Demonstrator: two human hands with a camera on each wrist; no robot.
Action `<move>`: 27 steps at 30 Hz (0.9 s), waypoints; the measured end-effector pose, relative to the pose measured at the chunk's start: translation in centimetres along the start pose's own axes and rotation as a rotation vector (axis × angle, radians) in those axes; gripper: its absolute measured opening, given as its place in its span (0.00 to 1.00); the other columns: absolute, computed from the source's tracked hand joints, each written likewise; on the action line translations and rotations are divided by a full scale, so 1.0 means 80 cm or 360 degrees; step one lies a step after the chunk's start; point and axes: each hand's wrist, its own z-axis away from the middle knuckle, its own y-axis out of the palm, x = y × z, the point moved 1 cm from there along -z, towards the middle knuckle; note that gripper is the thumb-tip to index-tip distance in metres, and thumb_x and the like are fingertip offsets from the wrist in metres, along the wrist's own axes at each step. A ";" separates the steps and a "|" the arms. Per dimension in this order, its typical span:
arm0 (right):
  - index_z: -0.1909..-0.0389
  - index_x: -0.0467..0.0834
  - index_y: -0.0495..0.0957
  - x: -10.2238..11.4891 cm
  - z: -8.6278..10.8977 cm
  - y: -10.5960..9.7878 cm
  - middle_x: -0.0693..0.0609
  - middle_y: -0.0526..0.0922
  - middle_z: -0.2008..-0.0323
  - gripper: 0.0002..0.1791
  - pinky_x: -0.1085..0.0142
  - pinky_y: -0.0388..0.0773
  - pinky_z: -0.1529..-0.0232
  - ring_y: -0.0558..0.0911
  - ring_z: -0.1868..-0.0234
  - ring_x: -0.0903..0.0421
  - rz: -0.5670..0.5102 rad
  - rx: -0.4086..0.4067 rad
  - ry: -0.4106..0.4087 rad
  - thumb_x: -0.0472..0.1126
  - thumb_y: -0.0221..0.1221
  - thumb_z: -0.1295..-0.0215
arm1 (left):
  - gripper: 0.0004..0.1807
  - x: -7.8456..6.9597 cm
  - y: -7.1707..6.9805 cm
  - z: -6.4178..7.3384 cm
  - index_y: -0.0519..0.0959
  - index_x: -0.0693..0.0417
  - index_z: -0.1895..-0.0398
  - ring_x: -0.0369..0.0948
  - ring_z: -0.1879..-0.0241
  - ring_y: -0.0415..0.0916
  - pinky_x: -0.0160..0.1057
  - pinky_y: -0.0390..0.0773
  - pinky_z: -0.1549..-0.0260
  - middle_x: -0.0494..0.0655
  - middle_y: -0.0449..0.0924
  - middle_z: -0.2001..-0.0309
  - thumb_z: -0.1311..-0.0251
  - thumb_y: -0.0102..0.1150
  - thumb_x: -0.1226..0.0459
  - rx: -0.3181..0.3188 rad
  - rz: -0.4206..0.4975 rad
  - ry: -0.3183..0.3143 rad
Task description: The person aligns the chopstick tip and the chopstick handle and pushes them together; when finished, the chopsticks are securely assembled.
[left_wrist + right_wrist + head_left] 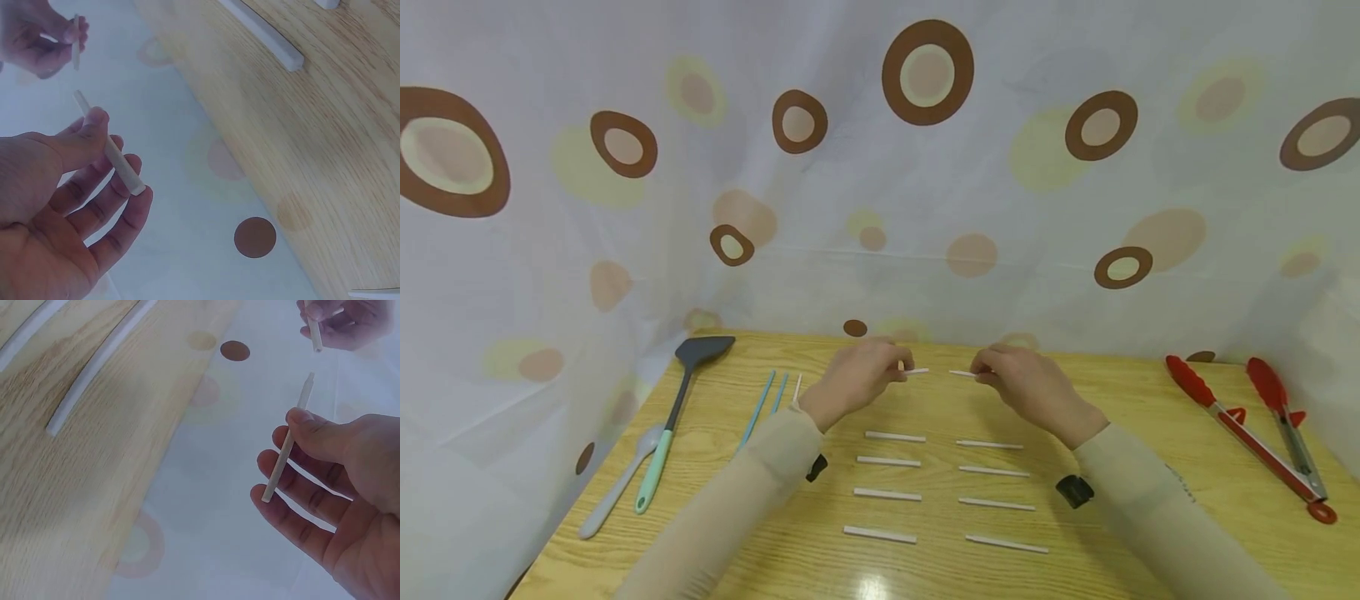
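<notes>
My left hand [859, 377] pinches a white chopstick piece [125, 167] between thumb and fingers, above the table's back edge. Facing it, my right hand [1032, 390] pinches another, thinner white chopstick piece [282, 459], whose end narrows to a small peg. The two inner ends point at each other with a gap between them. In the head view, a column of several thicker white pieces [887, 494] lies below the left hand. Several thinner white pieces [997, 504] form a matching column below the right hand.
On the left lie blue chopsticks [758, 408], a white one [798, 386] partly hidden by my left arm, a dark spatula [679, 400] and a grey spoon [621, 485]. Two red tongs [1240, 433] [1288, 425] lie right. A patterned curtain [850, 208] stands behind the wooden table [1112, 367].
</notes>
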 end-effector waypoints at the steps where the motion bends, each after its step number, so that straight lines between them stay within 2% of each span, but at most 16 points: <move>1: 0.63 0.44 0.83 0.002 -0.001 -0.001 0.54 0.83 0.66 0.05 0.60 0.79 0.70 0.82 0.69 0.55 -0.0005 0.0002 -0.0001 0.34 0.67 0.38 | 0.08 -0.001 -0.001 0.000 0.84 0.45 0.55 0.35 0.65 0.76 0.33 0.76 0.72 0.39 0.80 0.63 0.36 0.64 0.60 -0.0016 -0.0005 0.0013; 6: 0.63 0.44 0.83 0.008 -0.004 -0.004 0.54 0.83 0.67 0.05 0.60 0.79 0.69 0.82 0.68 0.55 -0.0025 -0.0033 -0.0039 0.34 0.67 0.39 | 0.08 -0.006 -0.003 0.000 0.85 0.45 0.55 0.35 0.65 0.77 0.33 0.76 0.73 0.39 0.81 0.63 0.36 0.65 0.60 -0.0061 -0.0014 0.0029; 15: 0.63 0.43 0.84 0.012 -0.006 -0.006 0.54 0.82 0.68 0.05 0.61 0.79 0.70 0.81 0.70 0.57 -0.0028 -0.0081 -0.0106 0.33 0.68 0.39 | 0.08 -0.010 -0.006 0.002 0.85 0.45 0.56 0.37 0.65 0.78 0.33 0.76 0.73 0.39 0.80 0.63 0.37 0.65 0.61 -0.0078 0.0004 0.0061; 27: 0.63 0.44 0.84 0.014 -0.007 -0.002 0.54 0.82 0.68 0.06 0.61 0.79 0.69 0.81 0.69 0.56 -0.0038 -0.0067 -0.0141 0.32 0.68 0.40 | 0.07 -0.014 -0.003 -0.001 0.85 0.45 0.57 0.34 0.66 0.77 0.30 0.75 0.72 0.38 0.77 0.60 0.37 0.65 0.60 -0.0092 -0.0061 0.0096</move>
